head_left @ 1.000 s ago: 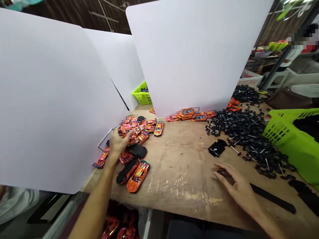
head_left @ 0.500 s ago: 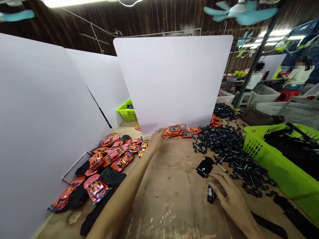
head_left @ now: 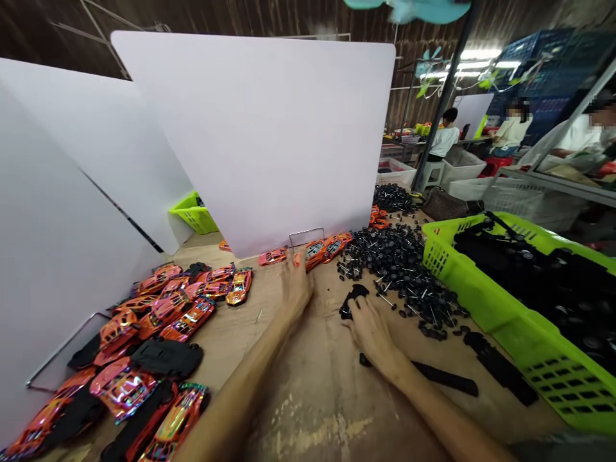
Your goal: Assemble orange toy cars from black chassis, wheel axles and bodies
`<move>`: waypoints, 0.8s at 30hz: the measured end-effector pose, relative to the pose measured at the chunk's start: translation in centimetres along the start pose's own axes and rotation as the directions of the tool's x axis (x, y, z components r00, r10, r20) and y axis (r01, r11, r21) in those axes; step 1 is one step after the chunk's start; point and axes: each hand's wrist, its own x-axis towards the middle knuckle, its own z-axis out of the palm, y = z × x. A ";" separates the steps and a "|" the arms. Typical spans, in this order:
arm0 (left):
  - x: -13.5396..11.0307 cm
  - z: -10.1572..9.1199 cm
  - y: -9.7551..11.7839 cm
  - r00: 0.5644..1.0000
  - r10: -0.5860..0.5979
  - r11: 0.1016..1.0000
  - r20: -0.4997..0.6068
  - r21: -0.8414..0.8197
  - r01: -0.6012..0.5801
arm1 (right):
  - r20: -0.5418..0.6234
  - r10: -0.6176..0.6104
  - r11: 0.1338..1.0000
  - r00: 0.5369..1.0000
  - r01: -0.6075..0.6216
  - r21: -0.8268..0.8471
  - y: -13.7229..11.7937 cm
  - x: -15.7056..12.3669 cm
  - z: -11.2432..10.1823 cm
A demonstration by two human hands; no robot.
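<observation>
Head cam: worn wood tbl (head_left: 312,385), blue fan (head_left: 421,9) abv; L hand (head_left: 297,289), R hand (head_left: 369,330) grips unclear.

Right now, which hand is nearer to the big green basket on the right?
The right. The right hand is at a small black part, left of the green basket; the left hand is farther left, by orange cars near the white panel.

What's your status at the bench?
Left grip at shiny orange car shells, contact unclear. Right grip on black plastic base. Black wheeled axles heaped further right.
</observation>
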 end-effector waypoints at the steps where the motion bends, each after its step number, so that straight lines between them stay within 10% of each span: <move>1: -0.9 -0.2 0.4 0.996 -0.084 0.990 0.004 -0.115 0.084 | 0.018 -0.015 1.000 1.000 0.015 -0.004 -0.7 0.0 -0.1; 8: -7.6 -0.5 1.5 0.851 -0.198 0.727 0.486 -0.509 0.460 | 0.075 -0.324 0.882 0.943 0.273 0.385 -1.8 -2.4 -4.8; 17: -12.8 -4.0 1.0 0.778 -0.249 0.297 0.576 -0.720 0.628 | 0.001 -0.065 0.996 0.998 0.065 0.061 9.1 -1.0 -6.9; 24: -17.3 -4.8 0.2 0.765 -0.321 0.128 0.558 -0.775 0.619 | -0.036 -0.185 0.825 0.982 0.175 0.537 -1.3 -2.1 -3.6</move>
